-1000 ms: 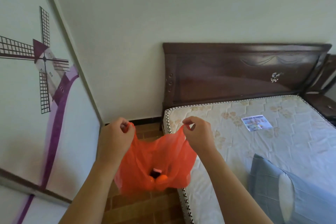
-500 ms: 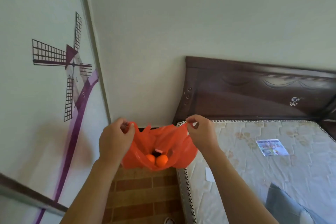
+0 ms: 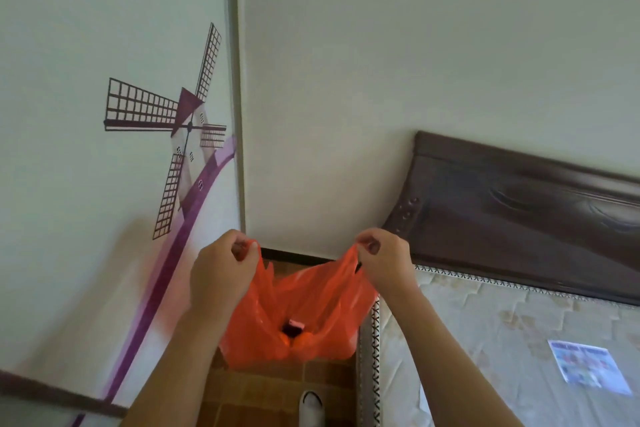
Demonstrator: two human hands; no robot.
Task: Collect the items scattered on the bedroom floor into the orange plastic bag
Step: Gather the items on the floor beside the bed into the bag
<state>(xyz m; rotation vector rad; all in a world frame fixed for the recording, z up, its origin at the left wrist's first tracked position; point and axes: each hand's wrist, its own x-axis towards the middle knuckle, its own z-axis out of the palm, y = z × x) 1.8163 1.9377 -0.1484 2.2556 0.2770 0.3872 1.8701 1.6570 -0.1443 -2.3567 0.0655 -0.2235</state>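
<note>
Head view: the orange plastic bag (image 3: 311, 315) is pinched by both hands' fingers (image 3: 242, 248); below them, contents could spill if one handle slips.

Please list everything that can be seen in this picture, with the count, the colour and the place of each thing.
orange plastic bag: one, orange, held open in the air between the hands, above the floor beside the bed
items in the bag: number unclear, a dark one with a pale top and something orange, at the bag's bottom
mattress: one, pale patterned, lower right
leaflet: one, blue and white print, lying on the mattress
headboard: one, dark brown wood, against the wall at right
windmill picture: one, dark purple, on the left panel
floor: brown tiles, below the bag
shoe tip: one, white, bottom edge
left hand: grips the bag's left handle
right hand: pinches the bag's right handle
</note>
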